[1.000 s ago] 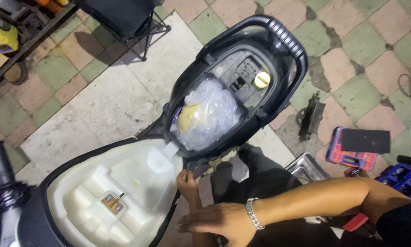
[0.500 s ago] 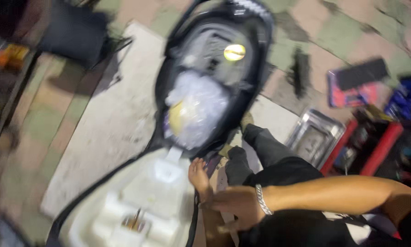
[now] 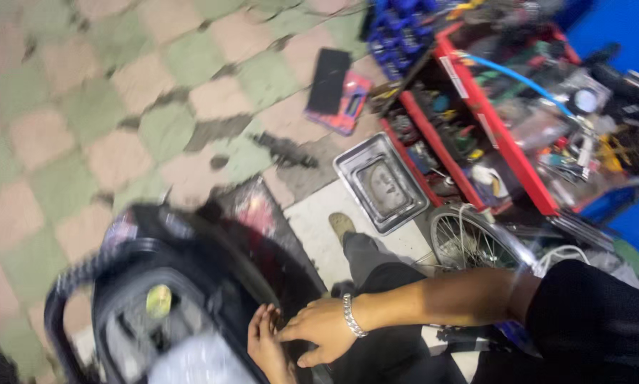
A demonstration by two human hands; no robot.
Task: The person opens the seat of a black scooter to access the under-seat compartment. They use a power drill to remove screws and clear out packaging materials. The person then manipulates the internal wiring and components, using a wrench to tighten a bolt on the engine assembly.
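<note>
- Scooter seat [image 3: 177, 306]: smeared by motion blur, cut off at the bottom edge.
- Left hand [image 3: 266, 348]: wrist and arm out of frame below.
- Red tool cart [image 3: 504, 121]: contents too blurred to tell, possibly hand tools.

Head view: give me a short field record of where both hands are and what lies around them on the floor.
right hand: with a silver wrist chain, resting beside the left at the black scooter seat's rim
left hand: flat against that same rim
grip: neither hand visibly holds anything
floor: square metal tray on checkered tiles
right side: red tool cart, spoked wheel
image: motion-blurred
</note>
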